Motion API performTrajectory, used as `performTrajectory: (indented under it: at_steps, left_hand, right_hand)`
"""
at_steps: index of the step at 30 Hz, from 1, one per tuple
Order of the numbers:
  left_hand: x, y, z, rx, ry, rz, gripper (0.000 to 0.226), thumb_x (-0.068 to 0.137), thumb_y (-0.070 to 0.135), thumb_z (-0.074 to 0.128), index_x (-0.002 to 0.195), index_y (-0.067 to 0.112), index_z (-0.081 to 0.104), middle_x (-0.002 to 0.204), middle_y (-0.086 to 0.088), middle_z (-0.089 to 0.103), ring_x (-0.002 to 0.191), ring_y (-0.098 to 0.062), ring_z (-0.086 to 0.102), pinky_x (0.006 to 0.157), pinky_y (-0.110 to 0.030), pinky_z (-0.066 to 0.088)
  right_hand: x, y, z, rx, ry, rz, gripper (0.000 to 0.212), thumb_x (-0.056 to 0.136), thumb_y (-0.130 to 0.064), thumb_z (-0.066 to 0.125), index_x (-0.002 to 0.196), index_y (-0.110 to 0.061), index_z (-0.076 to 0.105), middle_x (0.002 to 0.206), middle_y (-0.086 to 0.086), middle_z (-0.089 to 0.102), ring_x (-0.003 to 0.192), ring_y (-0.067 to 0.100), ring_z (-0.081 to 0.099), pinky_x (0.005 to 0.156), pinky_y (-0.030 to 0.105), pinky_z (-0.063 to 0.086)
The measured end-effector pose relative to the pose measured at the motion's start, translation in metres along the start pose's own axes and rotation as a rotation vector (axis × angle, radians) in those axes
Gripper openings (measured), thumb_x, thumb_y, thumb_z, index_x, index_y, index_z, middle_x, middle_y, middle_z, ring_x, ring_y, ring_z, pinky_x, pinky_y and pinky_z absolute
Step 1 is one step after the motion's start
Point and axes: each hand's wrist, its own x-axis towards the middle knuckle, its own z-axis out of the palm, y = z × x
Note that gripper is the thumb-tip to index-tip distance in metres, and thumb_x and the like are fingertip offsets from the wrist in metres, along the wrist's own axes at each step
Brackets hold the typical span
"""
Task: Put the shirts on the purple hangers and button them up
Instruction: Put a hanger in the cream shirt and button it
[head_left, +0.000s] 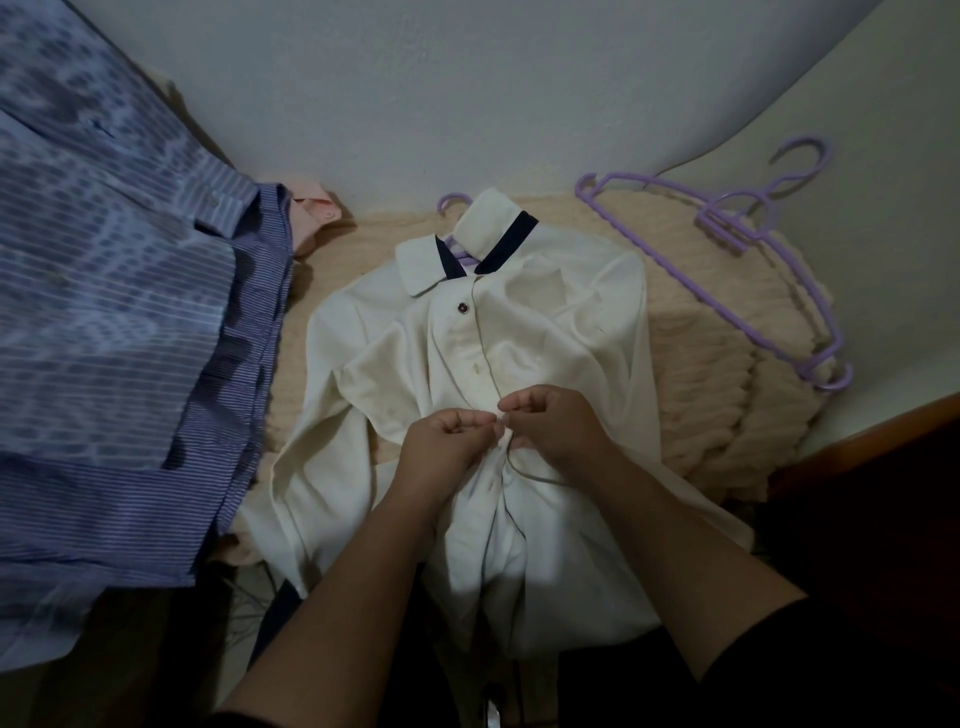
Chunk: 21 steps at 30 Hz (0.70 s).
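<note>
I'm mid-buttoning the white shirt (545, 322), which lies on the knitted blanket (717, 405) already on its purple hanger (451, 203). My left hand (447, 447) and right hand (556, 421) pinch the placket at one button; next comes the button below.

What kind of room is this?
Probably a bedroom or laundry corner at home: a white shirt lies on a fuzzy blanket, spare purple hangers beside it, striped shirts piled nearby against a plain wall.
</note>
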Motion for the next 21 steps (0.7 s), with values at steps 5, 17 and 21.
performTrajectory:
  at_steps: [5, 17, 21]
  left_hand:
    - [0.002, 0.006, -0.001, -0.115, -0.035, -0.100, 0.008, 0.079, -0.001, 0.072, 0.083, 0.006, 0.071, 0.073, -0.012, 0.070, 0.063, -0.014, 0.066, 0.063, -0.022, 0.055]
    - [0.007, 0.012, -0.005, -0.236, -0.072, -0.194, 0.010, 0.081, 0.001, 0.071, 0.087, 0.008, 0.066, 0.073, -0.006, 0.069, 0.064, -0.011, 0.064, 0.064, -0.018, 0.056]
    - [0.007, 0.012, -0.001, -0.199, -0.031, -0.160, 0.014, 0.079, 0.003, 0.073, 0.091, 0.008, 0.067, 0.074, -0.005, 0.070, 0.063, -0.011, 0.064, 0.062, -0.018, 0.055]
  right_hand:
    - [0.004, 0.002, -0.003, 0.098, -0.054, 0.033, 0.019, 0.081, 0.009, 0.062, 0.077, -0.009, 0.063, 0.068, 0.005, 0.056, 0.049, 0.001, 0.058, 0.050, 0.015, 0.049]
    - [-0.005, -0.013, -0.032, -0.296, -0.196, 0.136, 0.010, 0.083, -0.003, 0.065, 0.089, -0.011, 0.061, 0.062, 0.008, 0.059, 0.042, 0.010, 0.053, 0.039, 0.019, 0.041]
    - [-0.020, -0.012, -0.036, -0.252, -0.255, 0.243, 0.013, 0.084, -0.006, 0.065, 0.094, -0.013, 0.061, 0.074, 0.006, 0.062, 0.054, 0.013, 0.058, 0.044, 0.021, 0.042]
